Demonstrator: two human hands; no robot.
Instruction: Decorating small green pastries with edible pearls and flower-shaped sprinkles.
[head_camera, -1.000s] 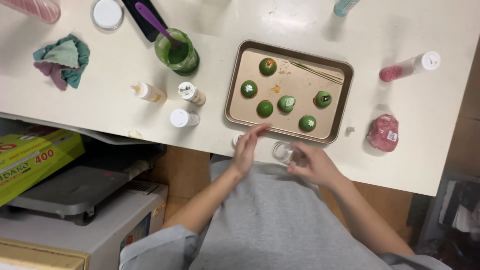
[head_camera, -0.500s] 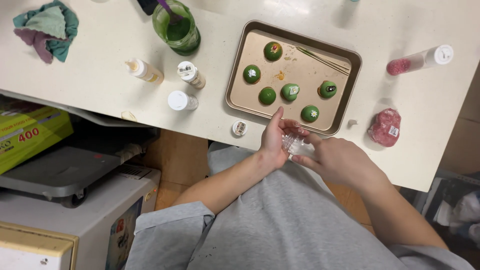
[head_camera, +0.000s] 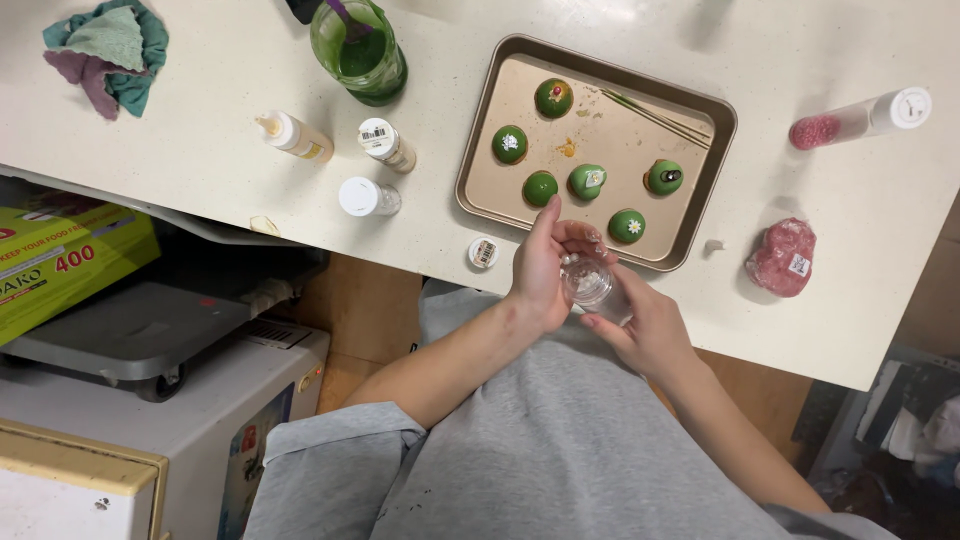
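While both hands, left (head_camera: 540, 270) and right (head_camera: 645, 325), clasp the clear jar (head_camera: 590, 283), its contents stay unreadable.

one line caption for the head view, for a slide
Both hands hold a small clear jar at the table edge, beside a tray of six green domes.
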